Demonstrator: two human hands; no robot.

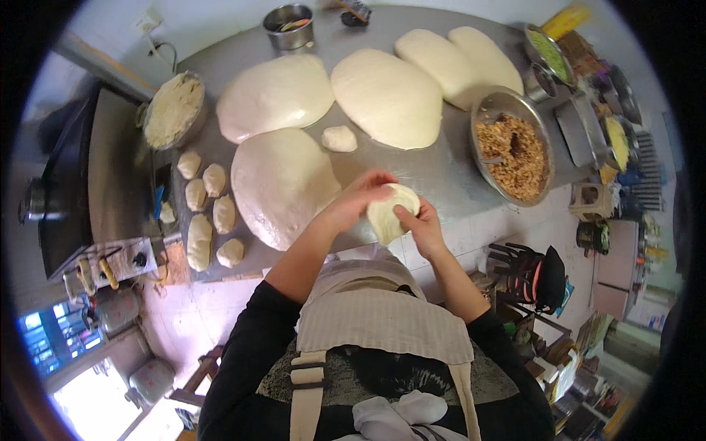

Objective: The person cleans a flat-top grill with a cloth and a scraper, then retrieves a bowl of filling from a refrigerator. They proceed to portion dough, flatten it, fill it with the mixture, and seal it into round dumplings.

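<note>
A flattened piece of dough (386,220) is held up between my two hands, just over the near edge of the metal table. My left hand (358,197) grips its left and upper side with bent fingers. On the other side, my right hand (424,226) pinches it, thumb pressed on the face and fingers behind. To the right stands a metal bowl (546,173) of brown chopped filling with a hollow in it. A small dough lump (339,139) lies beyond my left hand, beside a large dough slab (283,187).
More large slabs of dough (386,95) cover the table's far side. Several small dough pieces (224,213) lie at its left end, near a bowl of pale flour-like stuff (174,110). A metal pot (288,28) stands at the back; a bowl of green bits (548,55) sits far right.
</note>
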